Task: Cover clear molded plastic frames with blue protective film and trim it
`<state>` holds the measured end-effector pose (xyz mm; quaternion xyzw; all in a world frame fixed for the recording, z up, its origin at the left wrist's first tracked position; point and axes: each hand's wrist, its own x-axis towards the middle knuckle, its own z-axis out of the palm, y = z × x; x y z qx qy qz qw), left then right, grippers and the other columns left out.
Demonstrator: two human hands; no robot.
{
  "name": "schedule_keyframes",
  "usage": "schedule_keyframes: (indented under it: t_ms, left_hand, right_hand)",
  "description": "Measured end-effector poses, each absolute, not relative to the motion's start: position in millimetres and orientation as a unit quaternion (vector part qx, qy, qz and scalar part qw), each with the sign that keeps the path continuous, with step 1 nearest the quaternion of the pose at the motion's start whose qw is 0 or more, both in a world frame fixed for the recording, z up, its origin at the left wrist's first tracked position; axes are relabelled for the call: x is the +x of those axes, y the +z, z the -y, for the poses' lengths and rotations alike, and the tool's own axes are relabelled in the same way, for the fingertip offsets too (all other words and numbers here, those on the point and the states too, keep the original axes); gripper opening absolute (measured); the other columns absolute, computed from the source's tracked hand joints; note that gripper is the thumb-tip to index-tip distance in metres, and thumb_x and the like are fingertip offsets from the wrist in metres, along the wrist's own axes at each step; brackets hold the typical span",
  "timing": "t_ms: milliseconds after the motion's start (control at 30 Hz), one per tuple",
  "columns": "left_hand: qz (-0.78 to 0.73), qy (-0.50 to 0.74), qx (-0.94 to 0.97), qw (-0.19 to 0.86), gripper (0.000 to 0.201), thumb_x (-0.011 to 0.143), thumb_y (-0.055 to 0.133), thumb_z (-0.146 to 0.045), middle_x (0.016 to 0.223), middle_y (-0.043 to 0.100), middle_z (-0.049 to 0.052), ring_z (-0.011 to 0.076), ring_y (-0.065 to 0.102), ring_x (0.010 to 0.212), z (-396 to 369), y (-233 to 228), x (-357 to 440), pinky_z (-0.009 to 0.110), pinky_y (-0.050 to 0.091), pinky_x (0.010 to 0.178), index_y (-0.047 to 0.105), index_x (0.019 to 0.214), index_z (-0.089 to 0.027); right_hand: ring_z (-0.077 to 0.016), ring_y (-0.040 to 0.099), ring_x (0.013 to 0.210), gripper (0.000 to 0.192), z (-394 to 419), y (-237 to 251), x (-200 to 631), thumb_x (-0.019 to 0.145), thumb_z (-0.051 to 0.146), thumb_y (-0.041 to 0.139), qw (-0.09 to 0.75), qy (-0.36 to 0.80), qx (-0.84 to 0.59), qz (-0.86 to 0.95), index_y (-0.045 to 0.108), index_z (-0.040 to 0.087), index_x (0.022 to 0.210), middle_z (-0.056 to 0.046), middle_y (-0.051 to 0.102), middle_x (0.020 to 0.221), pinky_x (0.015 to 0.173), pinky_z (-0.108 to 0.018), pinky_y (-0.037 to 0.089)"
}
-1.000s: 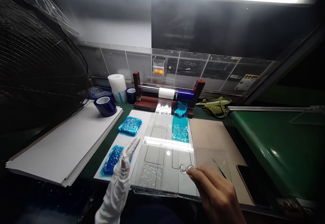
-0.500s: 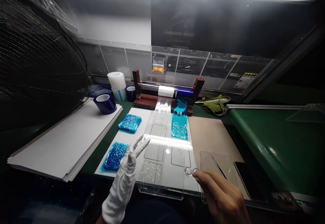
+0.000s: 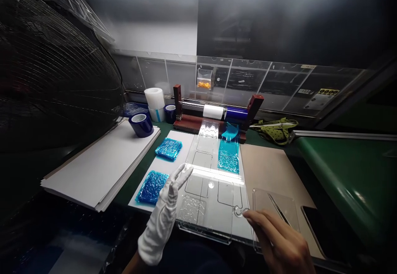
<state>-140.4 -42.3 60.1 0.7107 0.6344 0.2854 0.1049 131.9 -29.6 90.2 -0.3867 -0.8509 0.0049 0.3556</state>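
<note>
Since the earlier frame, both hands have shifted slightly rightward and the gloved fingers have spread into a V.

Head view:
- Left hand (image 3: 163,214): white-gloved, released, two fingers extended and parted, tips over the left edge of the clear acrylic plate (image 3: 214,199). Grasps nothing.
- Right hand (image 3: 281,241): bare, thumb and forefinger pinched on a small curl of clear film (image 3: 238,212) at the plate's near right corner.
- Clear acrylic plate: lies flat at the centre of the tabletop (image 3: 347,179), partly on a white sheet (image 3: 145,174). A strip of blue film (image 3: 228,158) covers its far right section.
- Two blue film pads (image 3: 169,148) rest on the white sheet, left of the plate, well apart from each other.
- Tweezers (image 3: 279,210) lie on a small clear tray (image 3: 263,199), just right of the plate, on a brown board (image 3: 269,166).
- Film dispenser (image 3: 217,116): red wooden stand at the far edge, carrying white and blue rolls.
- Blue tape roll (image 3: 141,124) stands on a stack of white boards (image 3: 99,166) at left.
- Surroundings: green tabletop covering, a black mesh fan guard (image 3: 56,67) at left, a bright light bar overhead, and a glazed partition at the rear.
</note>
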Motion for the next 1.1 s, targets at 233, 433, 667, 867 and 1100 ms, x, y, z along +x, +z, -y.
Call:
schedule_keyframes:
  t_ms: [233,433,667,867,1100]
  left_hand:
    - [-0.641,0.309,0.695,0.109,0.052,0.096,0.017,-0.046,0.145,0.041,-0.003,0.0239,0.044,0.129,34.5,71.5,-147.5,0.053,0.046,0.101,-0.003,0.144,-0.038]
    - [-0.653,0.260,0.707,0.079,0.075,0.088,0.033,-0.063,0.154,0.022,0.006,0.0315,0.029,0.137,23.2,91.5,-157.7,0.055,0.040,0.104,0.000,0.146,-0.030]
    - [-0.542,0.129,0.830,-0.006,0.132,0.052,0.049,-0.089,0.155,0.001,0.019,0.0445,0.007,0.139,15.6,94.9,-135.1,0.059,0.019,0.112,-0.003,0.147,-0.013]
    - [-0.494,0.050,0.866,0.057,0.140,0.045,0.071,-0.068,0.155,0.007,0.020,0.0433,0.013,0.138,5.6,103.8,-116.9,0.056,0.018,0.112,-0.009,0.146,-0.013]
    - [-0.465,0.125,0.875,0.056,0.115,0.058,0.062,-0.040,0.144,0.033,0.022,0.0379,0.037,0.128,5.3,103.8,-122.3,0.052,0.033,0.106,-0.005,0.147,-0.010]
  right_hand:
    - [-0.0129,0.065,0.071,0.018,27.1,95.9,125.3,0.087,0.009,0.050,0.355,0.006,-0.393,0.848,0.063,0.016,0.096,-0.005,0.066,0.080,0.061,-0.020,0.049]
    - [-0.0128,0.064,0.072,0.020,25.5,94.7,125.3,0.087,0.008,0.049,0.343,0.001,-0.400,0.850,0.063,0.017,0.099,-0.004,0.066,0.082,0.063,-0.021,0.049]
    - [-0.0122,0.063,0.068,0.021,20.3,94.4,120.2,0.089,0.009,0.046,0.321,-0.016,-0.399,0.859,0.064,0.017,0.095,-0.004,0.066,0.080,0.061,-0.021,0.046]
    - [-0.0117,0.061,0.064,0.023,16.9,94.8,106.7,0.090,0.008,0.044,0.313,-0.015,-0.394,0.864,0.064,0.018,0.090,-0.002,0.065,0.075,0.058,-0.021,0.042]
    - [-0.0184,0.066,0.081,0.042,11.7,114.7,134.1,0.085,0.042,0.059,0.256,-0.022,-0.417,0.872,0.055,0.017,0.118,-0.007,0.068,0.095,0.064,-0.027,0.051]
